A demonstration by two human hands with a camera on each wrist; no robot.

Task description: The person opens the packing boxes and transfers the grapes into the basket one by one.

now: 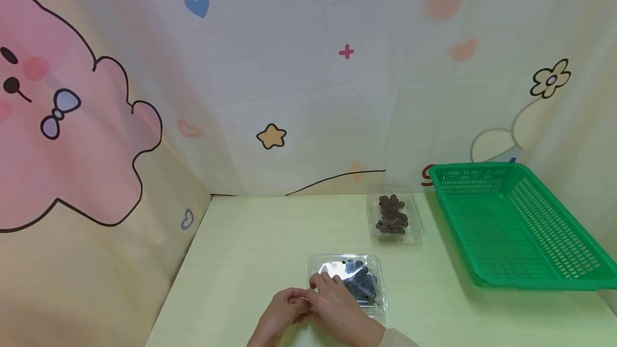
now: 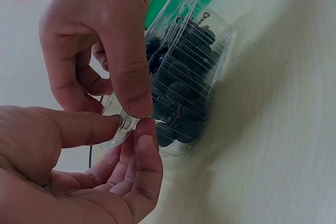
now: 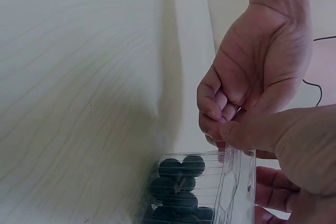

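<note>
A clear plastic clamshell box of dark grapes sits near the front of the table, its lid down over the fruit. My left hand pinches the box's near left corner; in the left wrist view its thumb is on the layered rim. Beside it, my right hand grips the same edge, with its thumb at the corner in the right wrist view and its fingers over the lid side. Through the ribbed plastic the grapes show as a full bunch. The hands cover the corner itself.
Farther back stands another clear box with brownish-red grapes. A large green plastic basket with perforated sides occupies the table's right. A patterned curtain hangs behind the pale table.
</note>
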